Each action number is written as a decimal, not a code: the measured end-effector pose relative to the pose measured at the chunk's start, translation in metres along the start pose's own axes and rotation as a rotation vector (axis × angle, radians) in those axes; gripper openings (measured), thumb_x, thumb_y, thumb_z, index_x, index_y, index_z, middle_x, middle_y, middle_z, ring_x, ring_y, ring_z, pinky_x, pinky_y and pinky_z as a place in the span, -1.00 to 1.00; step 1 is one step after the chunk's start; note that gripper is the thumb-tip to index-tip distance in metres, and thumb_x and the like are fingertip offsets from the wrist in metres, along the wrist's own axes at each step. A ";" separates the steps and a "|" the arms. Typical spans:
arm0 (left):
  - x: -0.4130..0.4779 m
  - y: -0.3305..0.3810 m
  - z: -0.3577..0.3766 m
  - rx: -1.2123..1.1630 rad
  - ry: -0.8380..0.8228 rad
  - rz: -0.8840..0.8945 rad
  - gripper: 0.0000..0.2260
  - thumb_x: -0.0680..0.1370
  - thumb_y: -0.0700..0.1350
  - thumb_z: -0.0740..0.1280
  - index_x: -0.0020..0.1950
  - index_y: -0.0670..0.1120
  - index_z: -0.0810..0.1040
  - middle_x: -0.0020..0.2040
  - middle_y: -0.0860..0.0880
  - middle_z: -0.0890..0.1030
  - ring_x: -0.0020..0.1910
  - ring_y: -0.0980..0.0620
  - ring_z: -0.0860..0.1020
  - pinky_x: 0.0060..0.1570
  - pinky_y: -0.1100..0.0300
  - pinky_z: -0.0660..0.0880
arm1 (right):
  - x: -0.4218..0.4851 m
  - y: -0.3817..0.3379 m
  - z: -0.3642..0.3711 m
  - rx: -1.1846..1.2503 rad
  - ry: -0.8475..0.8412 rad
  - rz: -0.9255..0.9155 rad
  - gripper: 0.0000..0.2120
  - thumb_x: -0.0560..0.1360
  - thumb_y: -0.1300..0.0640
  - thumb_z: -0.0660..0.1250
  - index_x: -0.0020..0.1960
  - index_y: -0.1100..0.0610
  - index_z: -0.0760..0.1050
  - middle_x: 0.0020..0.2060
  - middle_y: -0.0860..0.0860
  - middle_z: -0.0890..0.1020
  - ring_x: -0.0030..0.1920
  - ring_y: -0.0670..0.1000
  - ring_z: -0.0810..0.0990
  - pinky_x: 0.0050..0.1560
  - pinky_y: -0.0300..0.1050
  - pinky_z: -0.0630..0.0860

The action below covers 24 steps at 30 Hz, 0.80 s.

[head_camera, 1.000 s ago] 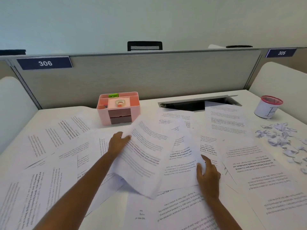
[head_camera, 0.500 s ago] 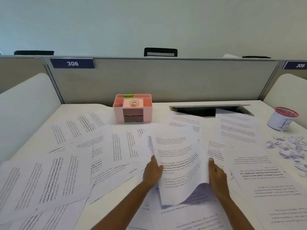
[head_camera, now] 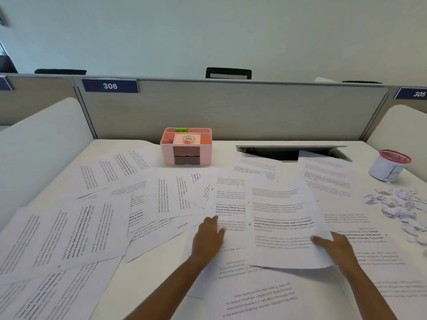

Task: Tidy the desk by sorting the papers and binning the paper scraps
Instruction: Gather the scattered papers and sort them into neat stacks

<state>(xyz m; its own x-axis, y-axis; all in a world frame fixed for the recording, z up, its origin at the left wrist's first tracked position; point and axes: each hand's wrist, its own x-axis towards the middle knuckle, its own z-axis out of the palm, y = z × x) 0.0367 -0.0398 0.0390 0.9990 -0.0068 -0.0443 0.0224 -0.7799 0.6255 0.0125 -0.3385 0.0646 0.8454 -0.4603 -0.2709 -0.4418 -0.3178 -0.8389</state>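
Sheet [head_camera: 284,227] shifted right, scraps [head_camera: 397,209] apparently near cup [head_camera: 388,167]

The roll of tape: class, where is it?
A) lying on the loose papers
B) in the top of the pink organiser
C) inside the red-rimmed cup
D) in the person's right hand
B: the roll of tape sits in the top tray of the pink organiser; the right hand holds only a printed sheet.

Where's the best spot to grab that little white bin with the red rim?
Around the small bin's white wall, just under the red rim, coming from its near left side with the right hand once that lets go of the sheet. It stands upright and round, apart from the scraps.
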 end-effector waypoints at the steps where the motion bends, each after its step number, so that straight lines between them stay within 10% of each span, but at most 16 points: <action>1: -0.002 -0.005 -0.004 0.030 0.049 -0.028 -0.61 0.62 -0.06 0.13 0.44 -0.09 0.26 0.33 -0.09 0.39 0.31 -0.04 0.38 0.25 0.10 0.39 | 0.000 0.001 -0.004 0.005 -0.003 0.010 -0.72 0.42 0.29 0.40 0.11 0.34 0.53 0.04 0.28 0.62 -0.01 0.24 0.60 0.09 0.09 0.50; 13: -0.029 -0.019 -0.024 0.013 0.128 -0.257 -0.74 0.57 -0.21 0.20 0.25 -0.15 0.47 0.26 -0.15 0.41 0.24 -0.10 0.44 0.16 0.09 0.43 | -0.011 -0.030 0.055 -0.277 -0.142 -0.099 -0.57 0.46 0.13 0.38 0.26 0.29 0.42 0.21 0.22 0.53 0.22 0.22 0.49 0.20 0.00 0.44; 24: -0.043 0.006 -0.020 0.308 -0.052 -0.284 -0.33 0.42 0.12 0.42 0.33 -0.25 0.28 0.33 -0.19 0.27 0.34 -0.10 0.28 0.26 0.13 0.36 | -0.017 -0.060 0.099 -0.772 -0.142 -0.092 -0.17 0.40 -0.03 0.42 0.39 0.38 0.07 0.32 0.30 0.30 0.35 0.18 0.29 0.34 -0.03 0.31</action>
<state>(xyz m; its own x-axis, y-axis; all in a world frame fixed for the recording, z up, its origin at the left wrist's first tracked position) -0.0051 -0.0316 0.0604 0.9515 0.2096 -0.2254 0.2756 -0.9061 0.3209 0.0540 -0.2294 0.0729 0.8958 -0.3110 -0.3176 -0.4081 -0.8586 -0.3103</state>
